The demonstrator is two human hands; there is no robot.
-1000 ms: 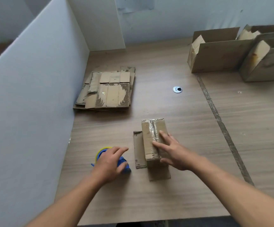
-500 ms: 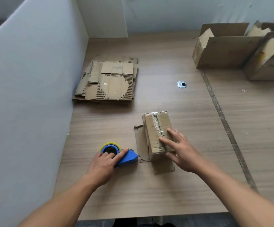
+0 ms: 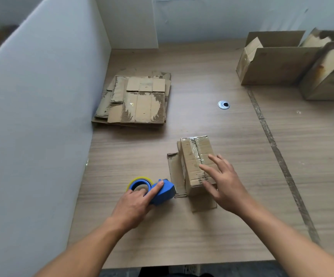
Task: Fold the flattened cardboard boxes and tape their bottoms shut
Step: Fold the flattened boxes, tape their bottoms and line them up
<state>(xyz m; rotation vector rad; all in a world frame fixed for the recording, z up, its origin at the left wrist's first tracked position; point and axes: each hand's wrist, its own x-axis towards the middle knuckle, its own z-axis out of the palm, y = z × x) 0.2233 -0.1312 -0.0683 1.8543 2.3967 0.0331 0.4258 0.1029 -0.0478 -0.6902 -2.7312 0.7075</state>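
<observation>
A small folded cardboard box [image 3: 197, 156] lies on the wooden table with its taped seam facing up. Loose flaps lie flat on the table at its left and near sides. My right hand [image 3: 225, 182] is over the box's near end, fingers spread and straight, fingertips on the top and the near right edge. A blue tape dispenser [image 3: 163, 191] with a yellow-rimmed roll sits just left of the box. My left hand [image 3: 134, 204] holds it from behind, index finger along the blue body and another finger in the roll's core.
A stack of flattened cardboard boxes [image 3: 136, 102] lies at the back left against the white partition [image 3: 32, 116]. Two open folded boxes [image 3: 272, 60] [image 3: 330, 78] stand at the far right. A metal grommet [image 3: 223, 104] and a floor-tape strip [image 3: 278, 154] mark the table.
My left hand has drawn back along the dispenser, uncovering the roll and blue body. My right hand's fingers have spread and shifted toward the box's near end.
</observation>
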